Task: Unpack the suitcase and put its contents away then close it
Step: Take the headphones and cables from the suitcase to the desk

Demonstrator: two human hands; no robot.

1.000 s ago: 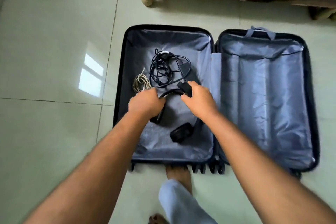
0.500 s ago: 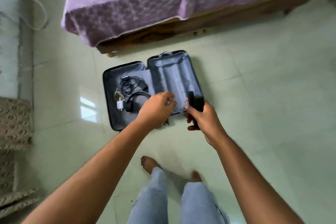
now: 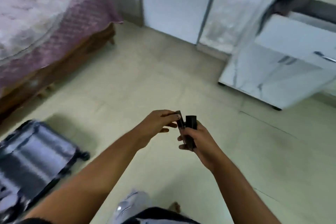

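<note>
Within the right hand's (image 3: 201, 140) grip, black object (image 3: 190, 123) upright.

Open suitcase (image 3: 34, 158) lies on floor; black gadget (image 3: 190, 129) held upright.

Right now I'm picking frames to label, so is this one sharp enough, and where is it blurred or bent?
Head view: motion blur smears the suitcase, bed and cabinet; the hands are sharper, the left hand and right hand both on a dark object whose detail stays soft. Wide-angle bending tilts the cabinet edges. Light is soft and even, no glare on the floor.
</note>
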